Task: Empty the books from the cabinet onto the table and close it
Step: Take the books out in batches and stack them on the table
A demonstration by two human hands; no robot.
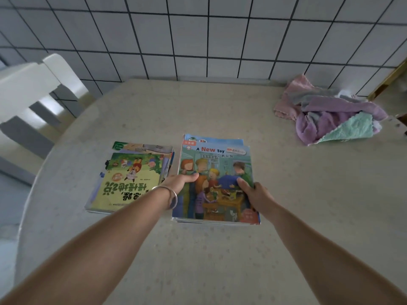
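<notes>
Two stacks of picture books lie side by side on a pale round table (220,260). The right stack (217,164) is topped by a cover titled "A New Toy", with people gathered round a wooden table; the blue edge of another book pokes out beyond its far edge. The left stack (123,194) has a green cover on top, its print turned upside down to the camera, and the books under it are fanned out slightly toward the far side. The stacks sit near each other with a narrow strip of table between them.

Both hands grip the right stack — one on each side. The left hand (180,182) clasps the left edge, thumb laid flat across the cover and the other fingers tucked out of sight beneath or beside the books. A silver bangle (170,195) circles that wrist. The right hand (256,191) clasps the right edge the same way, thumb on top pointing inward, fingers hidden below. Whether the stack rests fully on the table or is lifted a little cannot be told, though its near edge looks to lie on the surface.

At the far right of the table sits a crumpled heap of cloths (330,113) — pink, purple and mint green — well apart from the books. A white chair (28,89) stands at the left, beside the table, and a wall (198,36) of pale tiles with dark grout runs behind. The cabinet is not in view
</notes>
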